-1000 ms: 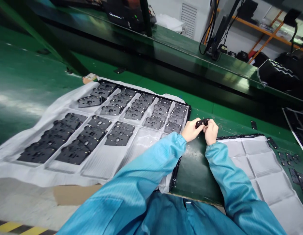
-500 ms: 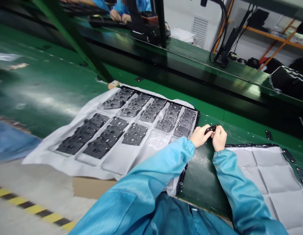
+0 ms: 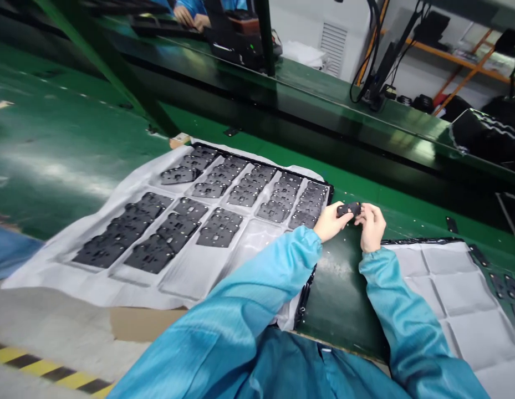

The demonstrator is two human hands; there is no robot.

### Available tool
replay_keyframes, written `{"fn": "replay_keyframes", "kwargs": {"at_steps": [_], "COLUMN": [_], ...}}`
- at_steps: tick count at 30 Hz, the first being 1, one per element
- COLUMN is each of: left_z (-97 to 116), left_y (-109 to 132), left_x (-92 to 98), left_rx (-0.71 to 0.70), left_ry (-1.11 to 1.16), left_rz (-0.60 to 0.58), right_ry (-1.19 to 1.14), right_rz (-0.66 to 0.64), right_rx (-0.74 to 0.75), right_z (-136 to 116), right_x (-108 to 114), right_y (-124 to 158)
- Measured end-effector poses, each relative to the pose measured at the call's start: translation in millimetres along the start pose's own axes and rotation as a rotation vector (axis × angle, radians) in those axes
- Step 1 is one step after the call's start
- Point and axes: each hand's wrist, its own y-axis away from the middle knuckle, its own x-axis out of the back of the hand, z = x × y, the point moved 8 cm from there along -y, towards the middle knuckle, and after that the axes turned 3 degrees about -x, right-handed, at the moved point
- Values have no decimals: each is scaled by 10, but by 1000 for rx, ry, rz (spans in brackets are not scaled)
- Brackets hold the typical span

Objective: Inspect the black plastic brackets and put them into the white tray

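A small black plate with holes (image 3: pixel 349 209) is held in my left hand (image 3: pixel 331 221), thumb in front of it, above the green bench. My right hand (image 3: pixel 371 227) is at the plate's right end, its fingers bent together in a pinch. What sits between those fingertips is too small to tell. To the left lies a tray lined with white sheeting (image 3: pixel 180 284). Several similar black plates (image 3: pixel 219 228) lie overlapping in rows in its compartments.
On the right is a second white compartment tray (image 3: pixel 477 299), with loose black plates (image 3: pixel 496 284) beside it. A green post (image 3: pixel 111 72) rises behind the left tray. Across the bench, a co-worker's hands (image 3: pixel 193 18) are near dark equipment (image 3: pixel 236 39).
The black plate has turned so its broad face shows more. My right hand has shifted from gripping around its end to its edge. The whole view has moved slightly.
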Motion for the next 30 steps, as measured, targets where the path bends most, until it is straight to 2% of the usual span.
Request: {"fn": "replay_keyframes", "kwargs": {"at_steps": [4,11,17,24,30], "left_z": [8,-38,-106,-81,-165], "left_y": [15,17,15,25,21], "left_x": [-42,-101,-91,-107,-97], "left_rx": [46,79,105,86,56], "left_ry": [61,67,77,58,42], "left_rz": [-63,-173,-186,-205,-124], "right_ry": [-55,-104,-160,-86,-65], "right_rz": [-141,-112,-189,-118,-23], "right_rx": [-65,-86,-116,-101,-112], "right_z": [36,-2,-41,-21,12], "right_x": [-113,-102,-167,-115,-57], "right_y": [44,56,76,61,67]}}
